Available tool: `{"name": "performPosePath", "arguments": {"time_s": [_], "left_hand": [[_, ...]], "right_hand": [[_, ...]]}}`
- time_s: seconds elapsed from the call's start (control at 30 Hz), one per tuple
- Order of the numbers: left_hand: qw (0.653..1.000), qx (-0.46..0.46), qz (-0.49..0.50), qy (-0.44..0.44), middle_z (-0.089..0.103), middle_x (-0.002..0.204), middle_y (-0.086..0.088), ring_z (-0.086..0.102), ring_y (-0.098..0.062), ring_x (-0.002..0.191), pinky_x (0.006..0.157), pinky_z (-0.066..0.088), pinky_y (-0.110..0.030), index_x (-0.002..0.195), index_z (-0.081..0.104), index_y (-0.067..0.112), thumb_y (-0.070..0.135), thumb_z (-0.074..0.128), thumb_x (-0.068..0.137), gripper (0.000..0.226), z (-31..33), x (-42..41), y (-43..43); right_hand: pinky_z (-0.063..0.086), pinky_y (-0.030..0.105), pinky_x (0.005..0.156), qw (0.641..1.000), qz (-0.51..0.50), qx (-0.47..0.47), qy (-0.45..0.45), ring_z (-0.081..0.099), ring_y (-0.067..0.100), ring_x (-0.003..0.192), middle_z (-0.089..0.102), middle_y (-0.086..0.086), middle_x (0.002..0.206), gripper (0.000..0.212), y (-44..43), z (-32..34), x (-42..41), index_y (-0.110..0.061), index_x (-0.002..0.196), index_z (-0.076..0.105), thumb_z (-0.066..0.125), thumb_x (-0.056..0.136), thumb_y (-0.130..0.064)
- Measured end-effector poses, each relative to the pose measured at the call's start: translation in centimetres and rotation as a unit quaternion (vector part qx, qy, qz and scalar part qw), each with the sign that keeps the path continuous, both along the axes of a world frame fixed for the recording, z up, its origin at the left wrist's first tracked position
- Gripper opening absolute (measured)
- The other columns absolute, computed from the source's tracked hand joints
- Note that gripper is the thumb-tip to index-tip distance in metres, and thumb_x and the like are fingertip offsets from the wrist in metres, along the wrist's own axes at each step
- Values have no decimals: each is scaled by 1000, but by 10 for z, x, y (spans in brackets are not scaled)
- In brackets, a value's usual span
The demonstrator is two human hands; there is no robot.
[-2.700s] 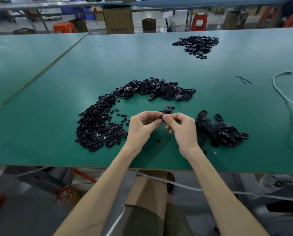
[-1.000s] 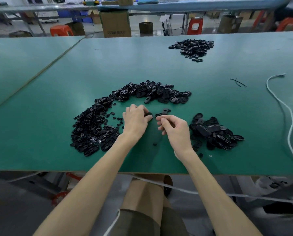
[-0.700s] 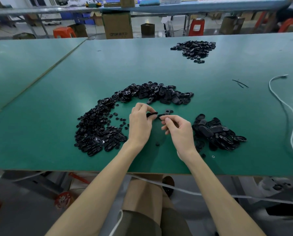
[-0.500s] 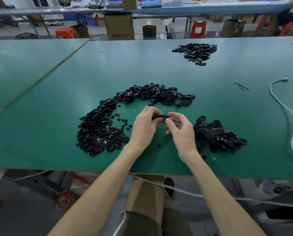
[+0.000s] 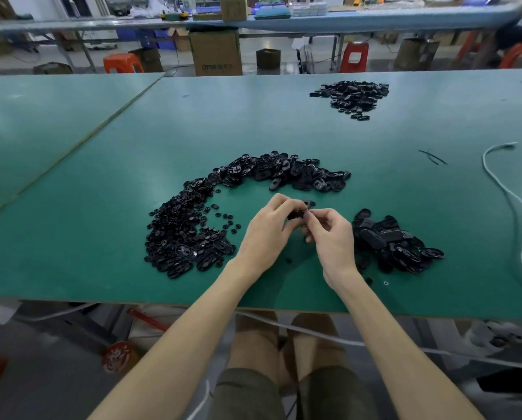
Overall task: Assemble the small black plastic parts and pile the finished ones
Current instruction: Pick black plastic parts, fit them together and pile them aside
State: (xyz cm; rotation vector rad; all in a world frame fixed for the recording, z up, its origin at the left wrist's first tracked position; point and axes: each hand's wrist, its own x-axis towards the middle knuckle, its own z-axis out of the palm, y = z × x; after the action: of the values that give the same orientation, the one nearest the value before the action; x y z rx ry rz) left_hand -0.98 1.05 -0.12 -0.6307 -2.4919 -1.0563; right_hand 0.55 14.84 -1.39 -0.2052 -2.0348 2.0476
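Both pinching one black part (image 5: 296,214): left hand (image 5: 267,234), right hand (image 5: 332,237); carton (image 5: 215,53) lettering blurred.

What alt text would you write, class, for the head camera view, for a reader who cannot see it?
A person's left hand and right hand pinch a small black part between them over a green table. Loose black parts curve round to the left and ahead, a second pile lies beside the right hand, and a third pile far across.
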Motion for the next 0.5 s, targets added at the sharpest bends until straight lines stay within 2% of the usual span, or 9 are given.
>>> {"name": "performPosePath", "arguments": {"time_s": [0.13, 0.27, 0.4, 0.5], "left_hand": [[999, -28, 2, 20, 61, 118, -3, 64, -26, 97, 88, 53, -45, 120, 67, 9, 16, 64, 100, 21, 3, 1, 1], [999, -6, 31, 33, 61, 116, -4, 63, -26, 94, 88, 51, -46, 119, 68, 7, 18, 57, 105, 21, 2, 0, 3], [995, 36, 89, 8, 60, 121, -1, 62, -20, 98, 91, 52, -38, 123, 66, 10, 9, 52, 105, 22, 6, -8, -12], [987, -3, 163, 3, 61, 127, -4, 61, -16, 108, 102, 49, -32, 127, 64, 10, 1, 53, 101, 30, 12, -25, -43]], "right_hand": [[52, 23, 61, 1000, -18, -1, -4, 64, 7, 64, 73, -4, 74, 8, -1, 1, 0, -15, 97, 71, 64, 102, -15], [51, 21, 60, 1000, -28, 2, -4, 64, 5, 62, 73, -4, 74, 8, 0, 0, -1, -14, 99, 70, 63, 103, -16], [54, 26, 65, 1000, -13, 17, -6, 64, 9, 63, 72, -7, 70, 8, 1, -1, -1, -18, 99, 69, 63, 104, -20], [55, 28, 67, 1000, -15, 13, -7, 66, 9, 65, 73, -6, 71, 8, 3, -4, -2, -18, 100, 68, 62, 104, -20]]}}
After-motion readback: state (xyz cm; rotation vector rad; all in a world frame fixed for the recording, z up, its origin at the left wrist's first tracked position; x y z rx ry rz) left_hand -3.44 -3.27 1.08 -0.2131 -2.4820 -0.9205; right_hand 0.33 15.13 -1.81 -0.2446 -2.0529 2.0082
